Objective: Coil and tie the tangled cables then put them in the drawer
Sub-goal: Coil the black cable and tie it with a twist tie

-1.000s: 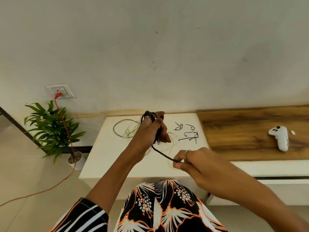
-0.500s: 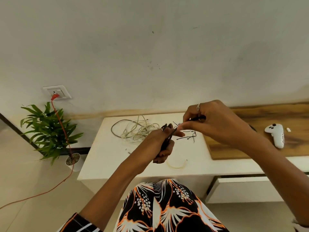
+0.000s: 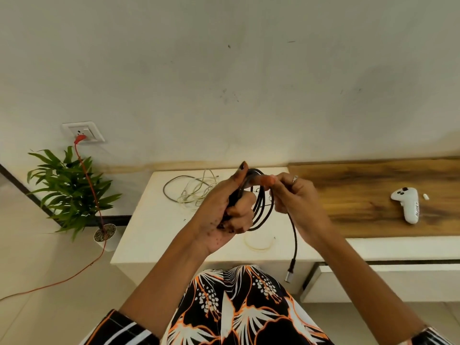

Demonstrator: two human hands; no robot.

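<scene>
Left hand (image 3: 231, 207) grips the black cable (image 3: 261, 207) coil; right hand (image 3: 296, 197), lower 1 second ago, now pinches another loop on, so tying comes soon.

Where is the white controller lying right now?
In the head view, the white controller lies far right on the wooden countertop, beside a small white piece, well right of both hands.
</scene>
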